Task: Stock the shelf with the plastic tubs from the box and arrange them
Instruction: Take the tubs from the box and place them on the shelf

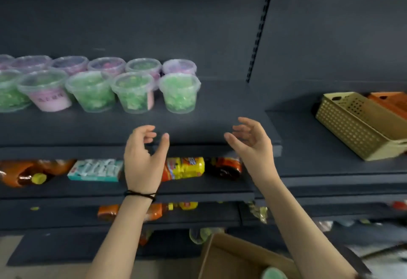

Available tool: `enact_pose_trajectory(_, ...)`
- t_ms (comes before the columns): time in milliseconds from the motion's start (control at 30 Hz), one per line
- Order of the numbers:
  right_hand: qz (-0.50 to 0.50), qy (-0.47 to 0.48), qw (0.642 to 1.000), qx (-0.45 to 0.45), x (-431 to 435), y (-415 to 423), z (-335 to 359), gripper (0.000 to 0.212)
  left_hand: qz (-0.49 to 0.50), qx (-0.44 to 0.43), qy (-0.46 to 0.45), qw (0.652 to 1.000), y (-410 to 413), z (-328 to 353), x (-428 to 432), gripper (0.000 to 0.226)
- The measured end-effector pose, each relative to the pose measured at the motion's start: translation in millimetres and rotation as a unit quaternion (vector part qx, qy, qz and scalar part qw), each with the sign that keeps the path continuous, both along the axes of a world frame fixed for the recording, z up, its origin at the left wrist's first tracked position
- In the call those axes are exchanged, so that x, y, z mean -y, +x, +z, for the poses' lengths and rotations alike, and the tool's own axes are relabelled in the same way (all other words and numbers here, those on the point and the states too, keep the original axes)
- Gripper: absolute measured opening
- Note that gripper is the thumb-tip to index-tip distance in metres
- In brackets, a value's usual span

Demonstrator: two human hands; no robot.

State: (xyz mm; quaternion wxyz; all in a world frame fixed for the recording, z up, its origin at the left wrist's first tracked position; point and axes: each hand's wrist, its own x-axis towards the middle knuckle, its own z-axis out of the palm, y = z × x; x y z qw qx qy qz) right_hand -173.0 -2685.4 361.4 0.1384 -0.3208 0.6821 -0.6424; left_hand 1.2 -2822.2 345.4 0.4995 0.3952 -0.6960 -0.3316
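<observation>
The left hand (143,157) and right hand (251,144) hovered loosely curled, empty; plastic tubs (132,89) ran off-frame left, cardboard box (231,256) cropped below.

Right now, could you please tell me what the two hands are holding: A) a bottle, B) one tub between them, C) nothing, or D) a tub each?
C: the left hand and the right hand are both empty, fingers loosely curled, in front of the shelf and just right of the tubs.
</observation>
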Motion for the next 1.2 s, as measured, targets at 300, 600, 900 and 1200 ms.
enact_pose_trajectory(300, -0.014, 0.254, 0.967, -0.009, -212, -33, -149, 0.062, -0.157, 0.243, 0.196, 0.937, -35, -188, -197, 0.046)
enact_pose_trajectory(600, -0.037, 0.449, 0.890, 0.076, -335, -37, -384, 0.065, -0.265, 0.427, 0.372, 0.780, -51, -400, -295, 0.076)
enact_pose_trajectory(900, -0.022, 0.534, 0.839, 0.106, -350, -23, -537, 0.069, -0.322, 0.482, 0.379, 0.722, -82, -548, -341, 0.120)
enact_pose_trajectory(1200, -0.083, 0.559, 0.820, 0.089, -334, -18, -577, 0.116, -0.270, 0.491, 0.384, 0.734, -88, -578, -323, 0.116)
